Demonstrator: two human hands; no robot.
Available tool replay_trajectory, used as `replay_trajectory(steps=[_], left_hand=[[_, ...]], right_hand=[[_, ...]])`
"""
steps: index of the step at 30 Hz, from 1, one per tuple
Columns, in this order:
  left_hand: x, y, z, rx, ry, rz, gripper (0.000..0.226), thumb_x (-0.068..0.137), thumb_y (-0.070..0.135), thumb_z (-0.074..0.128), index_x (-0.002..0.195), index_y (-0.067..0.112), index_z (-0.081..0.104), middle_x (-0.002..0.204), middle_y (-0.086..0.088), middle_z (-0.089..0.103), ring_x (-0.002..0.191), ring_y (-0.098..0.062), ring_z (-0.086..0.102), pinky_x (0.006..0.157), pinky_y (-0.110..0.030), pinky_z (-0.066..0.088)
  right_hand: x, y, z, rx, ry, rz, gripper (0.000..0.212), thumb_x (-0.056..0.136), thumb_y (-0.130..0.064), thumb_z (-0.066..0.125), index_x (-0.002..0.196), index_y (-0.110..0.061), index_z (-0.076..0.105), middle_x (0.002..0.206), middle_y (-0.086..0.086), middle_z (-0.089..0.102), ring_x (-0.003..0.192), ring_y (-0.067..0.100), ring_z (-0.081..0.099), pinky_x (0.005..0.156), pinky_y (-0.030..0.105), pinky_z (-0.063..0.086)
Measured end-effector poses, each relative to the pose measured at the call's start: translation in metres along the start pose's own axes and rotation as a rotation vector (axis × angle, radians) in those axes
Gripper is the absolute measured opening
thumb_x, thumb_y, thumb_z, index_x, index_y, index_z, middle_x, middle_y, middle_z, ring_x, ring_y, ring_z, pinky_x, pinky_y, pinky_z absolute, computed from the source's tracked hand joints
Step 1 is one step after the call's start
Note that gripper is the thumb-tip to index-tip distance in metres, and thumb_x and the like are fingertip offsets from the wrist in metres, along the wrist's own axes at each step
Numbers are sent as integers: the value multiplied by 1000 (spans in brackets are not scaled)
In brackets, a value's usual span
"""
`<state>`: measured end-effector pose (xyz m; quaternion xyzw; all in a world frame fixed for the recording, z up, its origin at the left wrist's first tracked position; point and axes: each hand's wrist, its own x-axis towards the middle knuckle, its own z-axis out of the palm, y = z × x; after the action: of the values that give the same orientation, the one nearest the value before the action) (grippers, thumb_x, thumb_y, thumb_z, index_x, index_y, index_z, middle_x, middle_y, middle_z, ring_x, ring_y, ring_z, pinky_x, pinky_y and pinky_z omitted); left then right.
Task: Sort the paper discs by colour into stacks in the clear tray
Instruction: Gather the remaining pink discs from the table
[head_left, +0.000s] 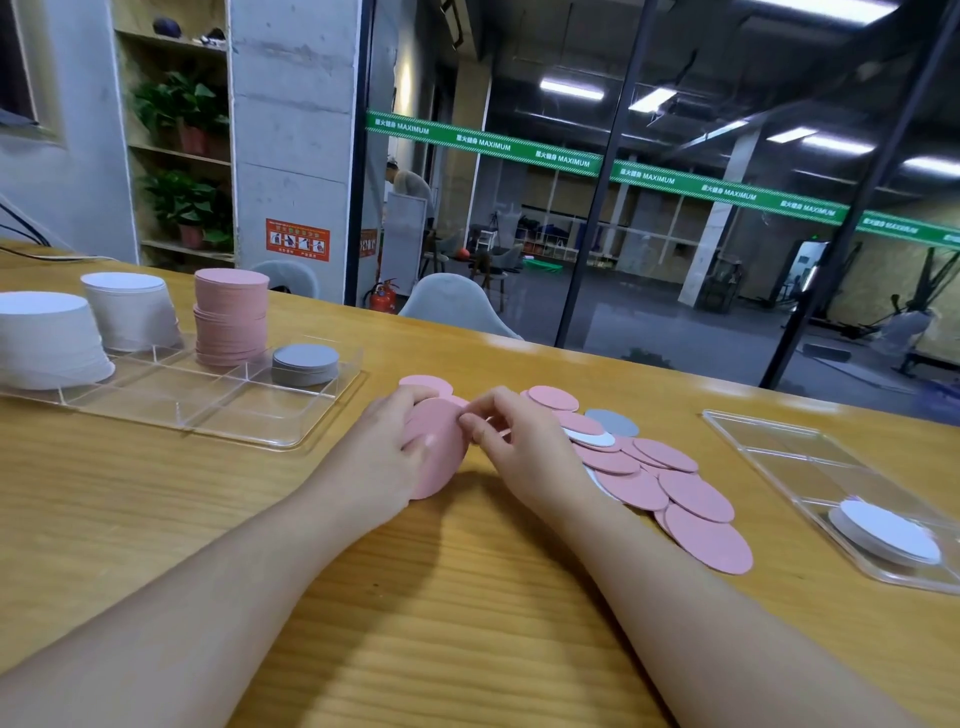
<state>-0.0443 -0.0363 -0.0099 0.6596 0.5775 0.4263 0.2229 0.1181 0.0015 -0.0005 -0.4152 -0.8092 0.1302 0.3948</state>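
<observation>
My left hand (387, 452) grips a small stack of pink discs (441, 449), held on edge above the table. My right hand (511, 434) pinches the stack's upper right rim. A loose spread of pink discs (691, 493), with a grey disc (613, 422) and a white disc (592, 438) among them, lies to the right of my hands. The clear tray (291, 415) at the left holds two white stacks (47, 332) (127, 309), a tall pink stack (231, 317) and a low grey stack (305, 364).
A second clear tray (779, 452) at the far right holds a short stack of white discs (888, 535). One pink disc (426, 385) lies just beyond my left hand. The table's far edge runs along a glass wall, with chairs behind it.
</observation>
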Motion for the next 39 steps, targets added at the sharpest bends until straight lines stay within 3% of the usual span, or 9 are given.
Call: replay_trajectory(steps=[6,11,14,18,21,25,28,34,39], left_hand=[[1,-2,3,-36,13,-7,43,95,17,46,129,42,39,122,13,41,90,-14,51,63,-28,47],[1,0,2,-58,-9,7,50,95,15,44,127,52,37,120,14,38,92,-11,51,63,-27,49],[0,0,1,-46,-16,-5,50,95,14,44,127,51,38,119,12,38,87,-11,51,63,-27,48],[-1,0,0,-39,-20,-5,50,94,14,43,127,52,39,119,11,39,86,-11,52,64,-27,49],[-1,1,0,-51,-25,0,53,96,14,42,125,58,38,119,12,39,82,-13,54,62,-27,50],[0,2,0,-54,-28,-46,51,97,10,40,122,54,45,118,13,36,57,-16,57,44,-16,42],[-1,2,0,-61,-5,-66,46,97,10,40,120,49,46,120,12,36,62,-19,59,44,-18,44],[1,2,-1,-85,11,-65,24,99,25,40,114,42,50,123,8,41,51,-21,64,54,-28,53],[1,1,-1,-100,-5,-40,22,95,32,49,117,39,49,125,5,41,54,-22,66,49,-22,51]], right_hand=[[2,43,-16,-448,66,222,31,94,-29,51,119,-12,58,128,0,52,119,16,41,88,25,34],[2,50,-20,-541,2,375,27,89,-36,56,82,-10,56,89,5,60,86,24,53,63,34,39],[7,49,-23,-572,-9,393,30,92,-32,51,97,-5,63,98,10,64,95,27,56,74,37,46],[12,45,-26,-798,-120,377,19,97,-16,43,106,-9,57,104,9,64,98,27,58,67,29,36],[6,46,-27,-684,-11,376,20,99,-16,35,111,-9,50,104,9,62,95,28,55,66,30,34],[1,38,-31,-346,199,257,24,101,-13,31,107,-13,54,89,-8,48,96,21,45,68,24,26],[2,36,-28,-225,276,67,24,100,-12,35,105,-9,58,96,-4,49,97,21,44,76,25,32],[-2,18,-17,-18,100,-86,17,99,-15,37,91,-23,50,88,-10,44,83,0,44,76,13,37],[-4,7,1,-129,-58,-133,13,97,-16,46,103,-13,57,98,-2,57,87,10,50,79,20,37]])
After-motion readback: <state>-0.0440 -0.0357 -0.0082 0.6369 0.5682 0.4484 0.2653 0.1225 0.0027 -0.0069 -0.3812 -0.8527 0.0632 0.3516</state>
